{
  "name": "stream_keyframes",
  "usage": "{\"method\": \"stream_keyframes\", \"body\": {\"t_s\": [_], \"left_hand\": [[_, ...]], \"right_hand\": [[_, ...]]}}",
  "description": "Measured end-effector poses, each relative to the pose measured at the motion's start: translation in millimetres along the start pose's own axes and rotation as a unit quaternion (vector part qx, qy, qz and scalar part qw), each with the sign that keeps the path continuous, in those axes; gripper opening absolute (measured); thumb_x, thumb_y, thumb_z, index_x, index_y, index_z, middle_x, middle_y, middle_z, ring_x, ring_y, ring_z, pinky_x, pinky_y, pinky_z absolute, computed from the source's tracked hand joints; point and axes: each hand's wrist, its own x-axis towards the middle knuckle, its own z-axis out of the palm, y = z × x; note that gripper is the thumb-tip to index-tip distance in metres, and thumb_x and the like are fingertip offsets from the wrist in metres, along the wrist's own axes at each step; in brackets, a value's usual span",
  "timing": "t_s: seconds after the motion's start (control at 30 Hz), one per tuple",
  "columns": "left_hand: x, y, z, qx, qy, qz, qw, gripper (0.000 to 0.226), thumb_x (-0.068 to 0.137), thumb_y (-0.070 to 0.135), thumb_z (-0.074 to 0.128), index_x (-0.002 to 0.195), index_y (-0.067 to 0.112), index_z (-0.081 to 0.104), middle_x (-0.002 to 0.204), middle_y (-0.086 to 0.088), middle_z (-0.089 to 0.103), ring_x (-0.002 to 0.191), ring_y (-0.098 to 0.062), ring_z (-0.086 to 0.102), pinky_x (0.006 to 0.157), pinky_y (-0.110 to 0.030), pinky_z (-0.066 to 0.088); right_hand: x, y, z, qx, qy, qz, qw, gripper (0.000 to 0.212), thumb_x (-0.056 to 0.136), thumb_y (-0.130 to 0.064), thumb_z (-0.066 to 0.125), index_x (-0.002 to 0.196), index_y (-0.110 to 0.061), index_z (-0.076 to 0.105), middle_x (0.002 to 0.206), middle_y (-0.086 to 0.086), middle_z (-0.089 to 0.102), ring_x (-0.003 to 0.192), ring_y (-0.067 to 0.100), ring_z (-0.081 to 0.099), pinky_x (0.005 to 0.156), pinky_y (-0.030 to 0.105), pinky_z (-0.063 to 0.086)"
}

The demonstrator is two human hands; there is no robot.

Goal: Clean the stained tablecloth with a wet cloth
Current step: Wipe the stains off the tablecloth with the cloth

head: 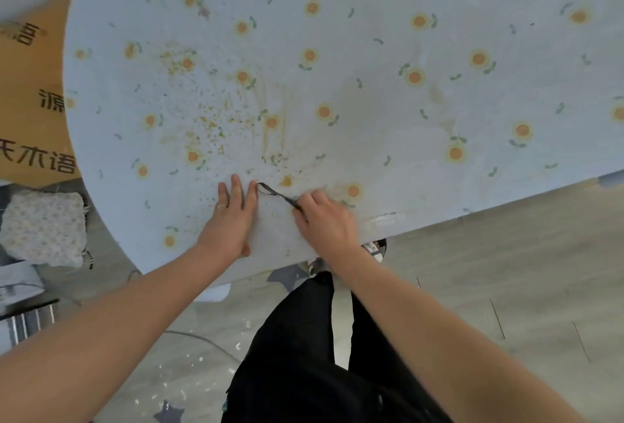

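Both hands: on the tablecloth (371,68) at the table's near edge.
Left hand (233,216): flat, fingers spread, grip empty, apparently pinning fabric taut.
Right hand (324,220): grip pinching a dark strap (275,193), likely the wet cloth's loop.
Stains (209,115): just beyond your fingertips.

To my far left, an orange board (30,84) printed with dark characters lies under the table edge. Nearer on the left sits a small flowered cushion (44,228). Below me are my black trousers (304,355) and the grey floor (506,270).

Both hands rest on the tablecloth (371,91) near its front edge, left hand (229,220) beside right hand (324,223).
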Motion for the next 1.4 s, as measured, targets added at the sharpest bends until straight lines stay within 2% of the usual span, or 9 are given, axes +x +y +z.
{"method": "stream_keyframes", "body": {"t_s": [0.07, 0.23, 0.47, 0.7, 0.87, 1.0, 1.13, 1.27, 1.4], "left_hand": [[0.6, 0.5, -0.9, 0.0, 0.006, 0.003, 1.0, 0.141, 0.076, 0.012, 0.088, 0.156, 0.013, -0.028, 0.159, -0.022, -0.036, 0.151, -0.049, -0.015, 0.113, -0.042, 0.044], [-4.8, 2.5, 1.0, -0.01, 0.005, -0.004, 1.0, 0.138, 0.076, 0.009, 0.087, 0.157, 0.012, -0.025, 0.159, -0.023, -0.036, 0.151, -0.049, -0.015, 0.114, -0.042, 0.042], [0.1, 8.7, -5.0, -0.001, 0.013, -0.018, 1.0, 0.137, 0.076, 0.004, 0.085, 0.157, 0.01, -0.024, 0.16, -0.025, -0.033, 0.151, -0.051, -0.011, 0.117, -0.045, 0.038], [-2.1, 4.9, 4.5, -0.02, 0.017, -0.021, 0.999, 0.129, 0.079, -0.006, 0.078, 0.158, 0.011, -0.023, 0.16, -0.024, -0.034, 0.15, -0.051, -0.013, 0.118, -0.048, 0.034], [-0.2, 1.8, 4.9, -0.038, 0.033, -0.018, 0.999, 0.128, 0.079, -0.009, 0.076, 0.158, 0.013, -0.022, 0.16, -0.023, -0.034, 0.15, -0.051, -0.014, 0.119, -0.049, 0.031], [-0.4, 0.6, 7.3, -0.041, 0.035, -0.016, 0.998, 0.131, 0.076, -0.008, 0.079, 0.159, 0.013, -0.021, 0.161, -0.023, -0.032, 0.15, -0.052, -0.012, 0.119, -0.05, 0.031], [-0.7, 1.3, 10.2, -0.038, 0.039, -0.013, 0.998, 0.129, 0.078, -0.008, 0.077, 0.158, 0.013, -0.021, 0.161, -0.024, -0.032, 0.15, -0.052, -0.012, 0.121, -0.05, 0.03], [-1.8, 1.9, 11.0, -0.033, 0.043, -0.019, 0.998, 0.124, 0.082, -0.01, 0.072, 0.158, 0.012, -0.023, 0.16, -0.025, -0.032, 0.15, -0.053, -0.011, 0.122, -0.049, 0.029], [0.2, 1.4, 7.3, -0.031, 0.042, -0.022, 0.998, 0.12, 0.084, -0.007, 0.071, 0.158, 0.012, -0.023, 0.16, -0.026, -0.032, 0.15, -0.053, -0.011, 0.122, -0.048, 0.029]], "right_hand": [[11.8, 37.4, -25.3, -0.025, -0.01, 0.021, 0.999, 0.025, 0.103, -0.041, 0.044, 0.103, -0.021, 0.059, 0.092, -0.005, 0.055, 0.065, 0.018, 0.056, 0.052, 0.028, 0.042], [10.3, 109.0, -65.8, -0.024, 0.12, 0.211, 0.97, 0.023, 0.1, -0.035, 0.051, 0.109, -0.015, 0.059, 0.104, 0.005, 0.06, 0.072, 0.035, 0.06, 0.058, 0.032, 0.036], [-10.9, 14.1, 5.1, -0.04, -0.014, -0.116, 0.992, 0.019, 0.096, -0.035, 0.056, 0.087, -0.018, 0.06, 0.079, -0.004, 0.056, 0.053, 0.019, 0.053, 0.04, 0.027, 0.032], [12.2, 72.6, -33.9, -0.032, 0.091, 0.03, 0.995, 0.012, 0.095, -0.03, 0.061, 0.094, -0.017, 0.063, 0.09, -0.002, 0.061, 0.064, 0.025, 0.06, 0.049, 0.027, 0.034], [-24.0, 40.7, -4.9, -0.044, -0.019, -0.118, 0.992, 0.014, 0.092, -0.024, 0.058, 0.08, -0.016, 0.058, 0.076, -0.003, 0.054, 0.054, 0.02, 0.052, 0.041, 0.024, 0.027], [46.4, 21.4, 4.9, -0.054, 0.011, -0.085, 0.995, 0.015, 0.092, -0.026, 0.054, 0.084, -0.014, 0.057, 0.077, -0.001, 0.054, 0.052, 0.022, 0.05, 0.043, 0.023, 0.028], [10.9, 35.0, -0.7, -0.046, -0.002, -0.088, 0.995, 0.012, 0.091, -0.025, 0.055, 0.084, -0.016, 0.055, 0.079, -0.002, 0.053, 0.055, 0.023, 0.051, 0.043, 0.029, 0.039], [-39.1, 49.4, -10.1, -0.038, -0.029, -0.094, 0.994, 0.017, 0.089, -0.021, 0.056, 0.075, -0.016, 0.05, 0.071, -0.003, 0.047, 0.046, 0.018, 0.044, 0.035, 0.024, 0.028], [16.4, 29.9, 0.2, -0.05, -0.015, -0.102, 0.993, 0.017, 0.088, -0.024, 0.06, 0.076, -0.015, 0.053, 0.071, -0.003, 0.051, 0.048, 0.018, 0.047, 0.04, 0.023, 0.025]]}}
